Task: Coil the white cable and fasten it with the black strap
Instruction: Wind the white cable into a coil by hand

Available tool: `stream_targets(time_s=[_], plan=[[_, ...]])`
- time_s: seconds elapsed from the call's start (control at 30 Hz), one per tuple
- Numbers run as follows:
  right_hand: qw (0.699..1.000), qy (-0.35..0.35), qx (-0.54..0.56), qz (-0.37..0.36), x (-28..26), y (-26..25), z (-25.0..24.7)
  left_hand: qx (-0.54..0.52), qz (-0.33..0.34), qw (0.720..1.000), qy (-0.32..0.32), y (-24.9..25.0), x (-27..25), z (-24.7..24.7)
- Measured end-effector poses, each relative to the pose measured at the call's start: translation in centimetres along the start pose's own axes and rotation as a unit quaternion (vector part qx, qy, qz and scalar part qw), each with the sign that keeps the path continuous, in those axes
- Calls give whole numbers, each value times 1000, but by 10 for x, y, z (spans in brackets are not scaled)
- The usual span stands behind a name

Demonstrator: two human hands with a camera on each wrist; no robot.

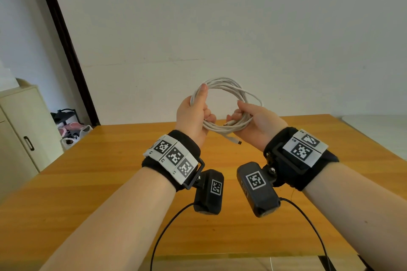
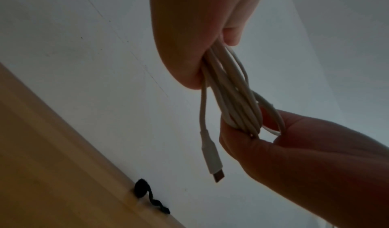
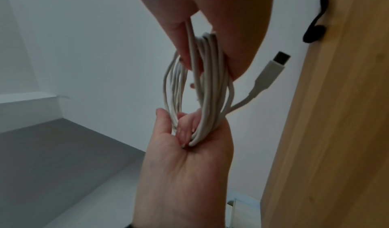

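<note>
1. Your forearms fill the bottom of the head view, and above them both hands hold the white cable (image 1: 222, 103) up at frame centre, clear of the table (image 1: 110, 182).
2. Your left hand (image 1: 193, 116) has its fingers curled round the left side of the coil, thumb laid up along the loops. Your right hand (image 1: 253, 121) pinches the lower right of the bundle between thumb and fingers.
3. One plug end (image 2: 212, 158) hangs free below the coil, held by neither hand. It could swing or catch on a loop when you shift your grip.
4. The loops look loosely stacked, with one outer turn bulging to the right. If you free a hand for the strap, I judge those turns may spring open or slide off.
5. The black strap (image 2: 145, 196) lies at the table's far edge, lower left of the left wrist view, partly curled up; from the head view your hands hide it. A careless reach could nudge it over the edge towards the wall.
6. Room is good: bare table lies below and on both sides of your hands, and the wall stands well back. The cabinet (image 1: 19, 130) at the left of the frame is well apart.
</note>
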State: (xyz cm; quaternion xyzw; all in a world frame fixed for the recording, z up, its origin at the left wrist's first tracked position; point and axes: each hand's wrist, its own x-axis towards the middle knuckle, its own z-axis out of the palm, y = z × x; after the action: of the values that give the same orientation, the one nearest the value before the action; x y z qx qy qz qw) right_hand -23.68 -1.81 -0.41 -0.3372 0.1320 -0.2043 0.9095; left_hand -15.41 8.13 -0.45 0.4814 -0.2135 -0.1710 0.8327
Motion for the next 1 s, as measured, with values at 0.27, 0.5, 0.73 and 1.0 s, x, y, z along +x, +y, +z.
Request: stream_targets(time_s=[0.27,0.5,0.73,1.0], plan=[[1000,20,0,3,-5,-15,0,-31,-50,995,-75,-2,-7,6],[1000,-18,12,10,-4,-17,-4,-46,-71,995,-52,-3,-5,6],[999,-33,4,10,-5,-18,-2,-92,-133,985,-51,-2,-3,4],[972,41,-193,-131,-2,-14,0,-141,-126,979,-74,2,-2,9]])
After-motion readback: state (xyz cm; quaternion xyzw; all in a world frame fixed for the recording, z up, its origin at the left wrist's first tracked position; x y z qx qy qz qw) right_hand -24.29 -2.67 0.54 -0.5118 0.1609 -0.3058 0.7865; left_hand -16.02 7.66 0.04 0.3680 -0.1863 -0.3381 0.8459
